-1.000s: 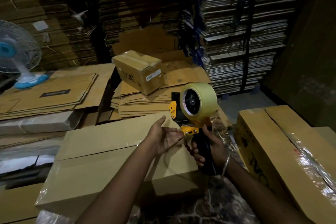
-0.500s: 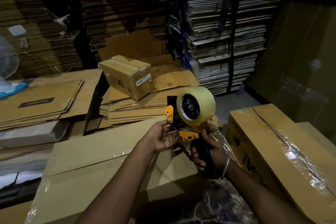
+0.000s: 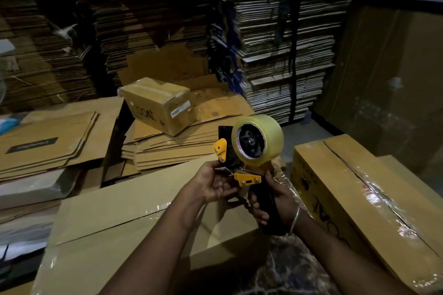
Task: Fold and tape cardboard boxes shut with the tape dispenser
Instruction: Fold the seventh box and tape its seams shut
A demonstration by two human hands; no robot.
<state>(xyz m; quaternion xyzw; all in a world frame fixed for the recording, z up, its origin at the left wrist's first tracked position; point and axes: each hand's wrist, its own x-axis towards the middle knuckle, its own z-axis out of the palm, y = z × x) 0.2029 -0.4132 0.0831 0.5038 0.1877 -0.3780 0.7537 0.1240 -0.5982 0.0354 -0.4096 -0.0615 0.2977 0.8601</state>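
A yellow and black tape dispenser with a roll of clear tape is held upright in front of me. My right hand grips its black handle. My left hand touches the dispenser's front by the blade, fingers curled at the tape end. Below the hands lies a large closed cardboard box with a seam across its top. A long taped box lies at the right.
A small taped box sits on a pile of flat cardboard sheets behind. More flat sheets lie at the left. Tall stacks of flattened cartons fill the back. A patterned cloth is below.
My left hand has moved from an open palm beside the dispenser onto its front by the blade. The view has shifted right, and the fan at the left has dropped out of sight.
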